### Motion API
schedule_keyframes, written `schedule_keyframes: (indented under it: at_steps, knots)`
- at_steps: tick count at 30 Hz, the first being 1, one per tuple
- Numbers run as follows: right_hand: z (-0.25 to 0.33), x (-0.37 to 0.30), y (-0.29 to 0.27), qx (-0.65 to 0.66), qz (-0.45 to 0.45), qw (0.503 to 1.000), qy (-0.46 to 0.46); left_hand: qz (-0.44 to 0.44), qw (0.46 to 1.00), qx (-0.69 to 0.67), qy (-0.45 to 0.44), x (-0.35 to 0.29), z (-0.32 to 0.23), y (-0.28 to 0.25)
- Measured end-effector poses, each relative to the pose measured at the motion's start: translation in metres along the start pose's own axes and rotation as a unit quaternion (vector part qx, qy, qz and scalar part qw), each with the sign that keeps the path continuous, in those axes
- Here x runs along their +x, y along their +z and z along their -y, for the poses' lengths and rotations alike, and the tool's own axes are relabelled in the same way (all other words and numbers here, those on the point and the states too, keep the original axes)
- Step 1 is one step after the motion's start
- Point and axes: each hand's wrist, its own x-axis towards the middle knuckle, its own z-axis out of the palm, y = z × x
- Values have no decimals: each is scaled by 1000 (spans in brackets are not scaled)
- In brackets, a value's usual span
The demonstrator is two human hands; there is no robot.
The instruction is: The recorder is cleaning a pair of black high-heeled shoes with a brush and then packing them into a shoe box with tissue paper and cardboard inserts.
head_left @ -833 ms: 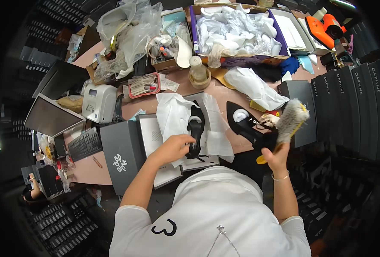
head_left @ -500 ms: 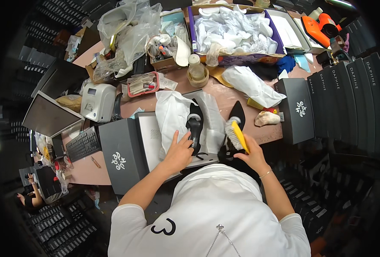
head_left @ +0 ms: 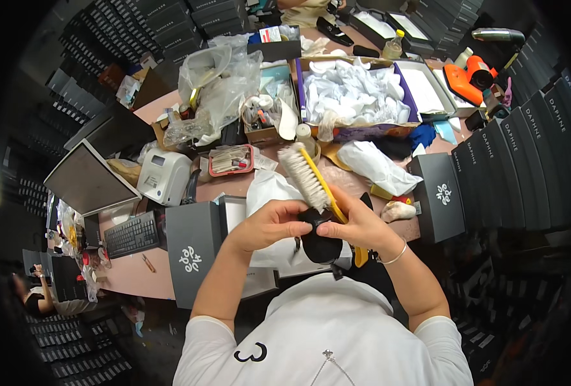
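Note:
Between my two hands, in front of my chest, is a black shoe (head_left: pixel 321 243). My left hand (head_left: pixel 266 226) is closed on its left side, thumb pressed against it. My right hand (head_left: pixel 361 226) grips a yellow-handled brush (head_left: pixel 306 179) with white bristles pointing up and left, its thumb also resting on the shoe. Beneath lies an open shoe box with white tissue paper (head_left: pixel 266 188); its dark grey lid (head_left: pixel 193 251) is on the left. The dark tip of another shoe (head_left: pixel 366 200) shows just beyond my right hand, mostly hidden by it.
Across the table stand a purple-edged box of crumpled white paper (head_left: pixel 356 96), plastic bags (head_left: pixel 224 90) and a pink-rimmed tray (head_left: pixel 231 161). A label printer (head_left: pixel 162 177), monitor (head_left: pixel 91 177) and keyboard (head_left: pixel 131 233) are at left. Stacked shoe boxes (head_left: pixel 440 196) line the right. Other people are nearby.
My left hand has lifted a shoe from the box and brought it to my right hand. The brush has moved left and up with my right hand. The view has tilted farther forward.

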Motion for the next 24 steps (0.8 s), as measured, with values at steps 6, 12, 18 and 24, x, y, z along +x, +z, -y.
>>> schedule_keyframes:
  at_steps: [6,12,18,24]
  knots:
    - [-12,-13,1,285,-53,955,63,-154,970,60,179,7,25,34]
    - [-23,-16,10,361,-133,922,52,-138,950,233,155,0,47,45]
    - [-7,-28,-3,125,-251,959,41,-201,965,162,40,14,65,51]
    - [38,-75,-20,-451,-225,823,-261,-149,982,106,-39,25,56,26]
